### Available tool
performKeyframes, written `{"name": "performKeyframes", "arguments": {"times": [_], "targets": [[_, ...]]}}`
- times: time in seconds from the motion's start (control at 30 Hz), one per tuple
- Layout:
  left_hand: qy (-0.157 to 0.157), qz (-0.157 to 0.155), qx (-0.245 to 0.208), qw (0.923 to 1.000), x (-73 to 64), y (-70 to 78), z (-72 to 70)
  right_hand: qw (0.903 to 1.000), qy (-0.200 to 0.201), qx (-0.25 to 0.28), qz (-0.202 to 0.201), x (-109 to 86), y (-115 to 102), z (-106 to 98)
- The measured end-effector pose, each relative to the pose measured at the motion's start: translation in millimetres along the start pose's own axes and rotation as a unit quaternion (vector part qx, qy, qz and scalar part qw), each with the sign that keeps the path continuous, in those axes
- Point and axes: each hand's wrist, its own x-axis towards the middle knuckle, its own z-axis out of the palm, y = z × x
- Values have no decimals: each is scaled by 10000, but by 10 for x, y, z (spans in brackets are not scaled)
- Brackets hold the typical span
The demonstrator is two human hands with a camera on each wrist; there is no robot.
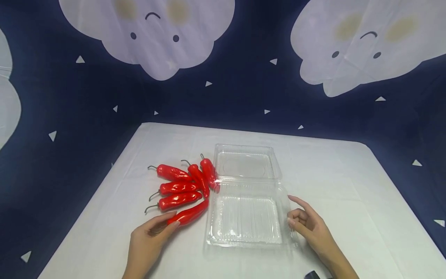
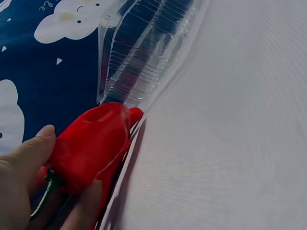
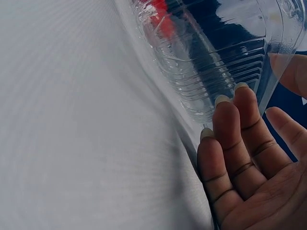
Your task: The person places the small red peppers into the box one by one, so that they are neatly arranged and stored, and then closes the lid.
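Note:
My left hand (image 1: 148, 236) pinches a shiny red chili pepper (image 1: 189, 214) near its stem end, between thumb and fingers. In the left wrist view this pepper (image 2: 91, 143) shows its green stem by my palm. Beside it, several more red peppers (image 1: 177, 188) lie fanned out, tips toward the container. A clear plastic clamshell container (image 1: 244, 240) stands with its lid (image 1: 247, 147) folded back behind it. The base holds no pepper. My right hand (image 1: 310, 224) rests at its right side; fingertips (image 3: 225, 112) touch the outer wall in the right wrist view.
A white cloth covers the table (image 1: 331, 174). Behind and around it hangs dark blue fabric (image 1: 244, 104) printed with white clouds and small triangles. A small dark object (image 1: 311, 275) shows at the bottom edge, near my right wrist.

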Motion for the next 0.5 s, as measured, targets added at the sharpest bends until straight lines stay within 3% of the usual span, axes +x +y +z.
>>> {"name": "performKeyframes", "arguments": {"times": [0.23,0.5], "targets": [[6,-305,-55,9995,17,18,-14,9998,-74,175,-73,-6,0,-14],[58,-388,-170,9991,17,36,-59,9999,52,-158,-29,2,-7,6]]}}
